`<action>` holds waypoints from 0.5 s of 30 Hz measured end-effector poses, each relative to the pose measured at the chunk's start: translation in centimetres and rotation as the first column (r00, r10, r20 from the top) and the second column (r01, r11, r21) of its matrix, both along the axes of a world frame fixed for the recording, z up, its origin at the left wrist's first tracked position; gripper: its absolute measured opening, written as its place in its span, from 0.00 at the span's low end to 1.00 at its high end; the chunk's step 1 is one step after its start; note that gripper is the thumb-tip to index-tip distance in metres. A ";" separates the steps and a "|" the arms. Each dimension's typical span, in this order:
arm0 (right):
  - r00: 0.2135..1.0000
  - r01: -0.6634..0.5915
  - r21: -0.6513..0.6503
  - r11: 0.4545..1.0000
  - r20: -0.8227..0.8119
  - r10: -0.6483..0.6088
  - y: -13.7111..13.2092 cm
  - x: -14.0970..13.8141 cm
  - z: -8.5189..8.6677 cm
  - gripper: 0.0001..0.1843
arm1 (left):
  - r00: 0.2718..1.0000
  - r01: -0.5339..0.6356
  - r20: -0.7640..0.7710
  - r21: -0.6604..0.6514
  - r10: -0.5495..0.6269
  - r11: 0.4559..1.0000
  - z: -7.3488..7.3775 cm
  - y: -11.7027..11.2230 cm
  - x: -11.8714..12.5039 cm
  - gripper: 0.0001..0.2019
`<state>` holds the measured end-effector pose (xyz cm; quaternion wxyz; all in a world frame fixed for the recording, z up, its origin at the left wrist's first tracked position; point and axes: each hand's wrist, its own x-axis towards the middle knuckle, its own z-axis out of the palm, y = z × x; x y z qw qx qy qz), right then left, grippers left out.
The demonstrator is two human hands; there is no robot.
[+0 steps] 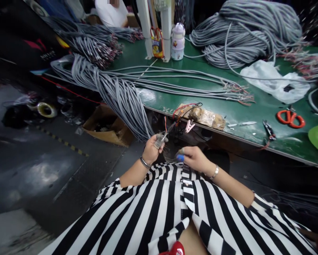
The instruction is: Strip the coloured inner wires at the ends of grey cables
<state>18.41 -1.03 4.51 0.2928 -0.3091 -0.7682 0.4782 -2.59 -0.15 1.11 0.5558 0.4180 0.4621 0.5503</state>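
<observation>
My left hand [152,148] is closed around the end of a grey cable [160,139], below the table's front edge; coloured wires [172,124] fan up out of it. My right hand [192,158] sits close beside it, fingers curled, pinching a small blue thing [180,158] that I cannot make out. Both wrists carry bracelets. A striped black-and-white top fills the lower view.
The green table [257,109] holds grey cable bundles [116,92], a big coil [251,32], a taped block with clips [204,117], orange scissors [290,118], a plastic bag [276,83] and a bottle [177,41]. A cardboard box [106,125] stands on the floor. A person in white [111,14] sits beyond.
</observation>
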 end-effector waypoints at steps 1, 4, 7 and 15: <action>0.992 0.107 -0.076 0.991 -0.066 -0.112 0.2 0.2 -0.1 0.15 | 0.995 0.075 0.071 -0.031 -0.073 0.997 0.3 -0.2 -0.2 0.23; 0.919 0.272 -0.230 0.934 -0.225 -0.323 0.5 0.1 -0.1 0.18 | 0.958 0.218 0.212 -0.096 -0.194 0.971 1.0 -0.8 -0.5 0.26; 0.914 0.286 -0.191 0.939 -0.240 -0.327 0.5 -1.0 0.6 0.26 | 0.947 0.240 0.245 -0.112 -0.207 0.964 1.2 -1.1 -0.6 0.28; 0.987 0.113 0.105 0.988 -0.128 -0.099 1.6 -4.4 1.7 0.17 | 0.925 0.325 0.242 -0.096 -0.294 0.941 -0.1 -1.5 -0.8 0.27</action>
